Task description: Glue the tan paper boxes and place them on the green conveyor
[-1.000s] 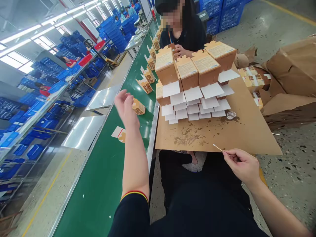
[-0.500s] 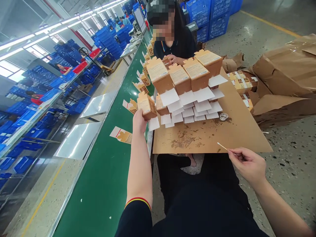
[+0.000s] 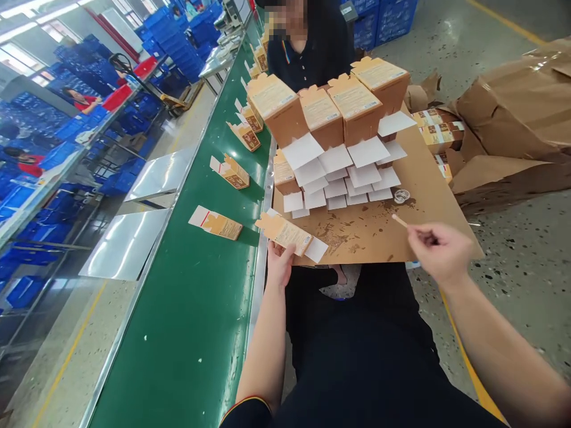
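Observation:
My left hand [image 3: 281, 264] grips a small printed carton [image 3: 288, 233] by its near side, its white flap pointing right, over the left edge of the cardboard sheet [image 3: 439, 223]. In my right hand [image 3: 439, 252] a cotton swab [image 3: 398, 220] is pinched, its tip pointing left above the sheet. Beyond both hands rises a stack of brown cartons [image 3: 357, 100] with white flaps [image 3: 336, 159] hanging toward me. A small clear round dish [image 3: 401, 196] sits to the right of the stack, with dark wet spots around it.
A green conveyor belt [image 3: 191, 297] runs along my left, carrying several cartons [image 3: 235, 172] in a line. Across the stack sits a co-worker [image 3: 312, 47] in a dark shirt. Large brown wrapping paper [image 3: 513, 113] with packed cartons lies at right. Blue crates [image 3: 395, 27] stand behind.
My left hand has brought the carton from beside the stack toward me, turning it flatter over the sheet. The belt's cartons have shifted nearer. My right hand stays close to its place with the swab.

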Available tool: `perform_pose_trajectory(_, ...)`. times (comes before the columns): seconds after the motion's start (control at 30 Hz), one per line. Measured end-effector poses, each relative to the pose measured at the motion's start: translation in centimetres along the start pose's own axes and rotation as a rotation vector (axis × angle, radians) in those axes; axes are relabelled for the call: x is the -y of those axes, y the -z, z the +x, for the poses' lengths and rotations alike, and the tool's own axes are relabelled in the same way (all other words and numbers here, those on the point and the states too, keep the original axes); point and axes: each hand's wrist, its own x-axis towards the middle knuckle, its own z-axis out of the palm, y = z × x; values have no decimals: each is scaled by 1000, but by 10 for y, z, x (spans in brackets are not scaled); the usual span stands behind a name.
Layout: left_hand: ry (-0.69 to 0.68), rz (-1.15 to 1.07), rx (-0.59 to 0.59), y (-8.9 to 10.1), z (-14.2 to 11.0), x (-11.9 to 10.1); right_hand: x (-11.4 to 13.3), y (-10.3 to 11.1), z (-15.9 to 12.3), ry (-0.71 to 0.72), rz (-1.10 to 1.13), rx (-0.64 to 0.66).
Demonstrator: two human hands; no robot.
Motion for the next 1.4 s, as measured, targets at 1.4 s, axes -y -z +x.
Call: perform_pose_trajectory(1.4, -154, 304, 6, -31, -25, 1, 48, -103, -78, 216, 145, 544)
